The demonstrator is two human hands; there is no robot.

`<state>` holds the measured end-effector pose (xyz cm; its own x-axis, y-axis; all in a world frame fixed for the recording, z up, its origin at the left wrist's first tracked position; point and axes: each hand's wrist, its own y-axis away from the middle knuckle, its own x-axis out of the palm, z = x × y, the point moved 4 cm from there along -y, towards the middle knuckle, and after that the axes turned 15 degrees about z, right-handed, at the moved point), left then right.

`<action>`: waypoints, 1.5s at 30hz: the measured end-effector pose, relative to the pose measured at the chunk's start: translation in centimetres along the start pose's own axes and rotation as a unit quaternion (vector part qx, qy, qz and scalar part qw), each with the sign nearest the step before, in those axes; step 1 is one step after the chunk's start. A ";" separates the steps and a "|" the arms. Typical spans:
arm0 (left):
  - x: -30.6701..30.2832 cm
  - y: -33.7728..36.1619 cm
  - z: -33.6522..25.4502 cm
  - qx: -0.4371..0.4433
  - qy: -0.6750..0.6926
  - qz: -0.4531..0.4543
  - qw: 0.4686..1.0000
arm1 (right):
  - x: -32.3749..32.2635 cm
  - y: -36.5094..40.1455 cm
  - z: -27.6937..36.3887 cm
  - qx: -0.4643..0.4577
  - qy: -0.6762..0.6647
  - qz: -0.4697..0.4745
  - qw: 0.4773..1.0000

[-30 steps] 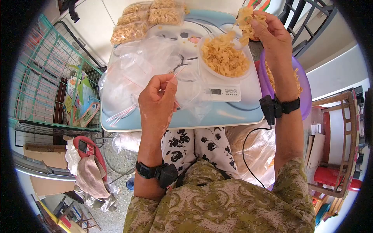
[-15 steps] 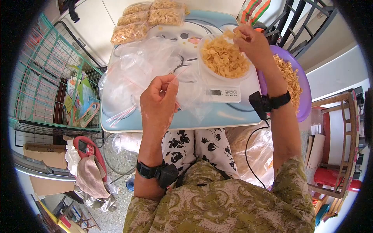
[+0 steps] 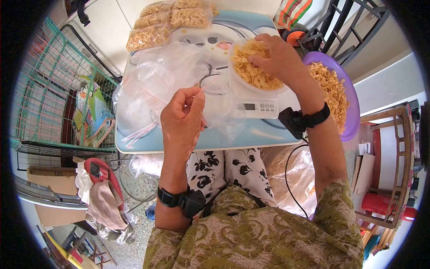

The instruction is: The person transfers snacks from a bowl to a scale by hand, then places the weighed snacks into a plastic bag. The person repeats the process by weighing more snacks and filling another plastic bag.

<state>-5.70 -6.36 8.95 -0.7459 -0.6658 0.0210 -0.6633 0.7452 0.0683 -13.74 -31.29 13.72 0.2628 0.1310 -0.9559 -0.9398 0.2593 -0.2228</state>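
Observation:
My left hand (image 3: 182, 112) is closed in a pinch on the edge of a clear plastic zip bag (image 3: 228, 119) with a pinkish strip, held over the table. More clear bags (image 3: 156, 67) lie loosely piled just beyond it. My right hand (image 3: 280, 60) reaches into a white bowl (image 3: 257, 87) heaped with thin yellowish dried flakes (image 3: 251, 71). Its thumb and fingers are spread apart against the flakes; the fingertips are partly hidden. Under the bowl is a white digital scale (image 3: 264, 108), its display too small to read.
Several filled bags of flakes (image 3: 190, 19) are stacked at the table's back left. A purple basin (image 3: 350, 103) of browner flakes stands at the right. On the left are a green wire cage (image 3: 49, 85) and a red stool (image 3: 118, 190) bearing a phone and cloth.
My right hand has lowered from above the bowl's back rim onto the flakes, its fingers opening from a pinch. My left hand stays almost still on the bag.

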 end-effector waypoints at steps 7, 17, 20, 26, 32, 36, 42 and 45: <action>0.0 0.3 -0.3 0.001 -0.009 0.000 1.000 | 0.8 -0.5 1.4 0.065 0.090 0.046 0.993; -0.1 0.5 -0.6 0.002 -0.020 0.001 1.000 | -2.0 1.5 -0.4 0.060 -0.139 -0.050 0.987; 0.1 0.5 -0.5 0.000 0.003 0.010 1.000 | -1.7 1.7 -2.6 0.110 -0.320 -0.065 0.939; 0.4 0.6 -0.3 0.011 0.044 0.030 0.999 | -1.7 2.0 -3.4 0.076 -0.578 -0.099 0.806; 0.6 0.7 -0.9 0.011 0.033 0.028 0.999 | -3.4 2.5 0.8 0.019 -0.681 -0.085 0.727; 0.9 0.8 -1.0 0.019 0.043 0.029 0.998 | -3.4 3.2 5.0 -0.049 -0.697 -0.008 0.715; 1.0 0.6 -1.0 0.043 0.084 0.027 0.995 | 0.3 3.8 11.3 0.004 -0.693 -0.033 0.720; 0.9 0.7 -1.3 0.031 0.065 0.024 0.997 | 2.0 3.8 12.2 0.034 -0.654 -0.061 0.753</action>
<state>-6.76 -6.52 10.34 -0.7651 -0.6259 0.1515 -0.6328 0.7743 0.0032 -14.11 -18.36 13.26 0.3789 0.9214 0.0869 -0.8893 0.3885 -0.2412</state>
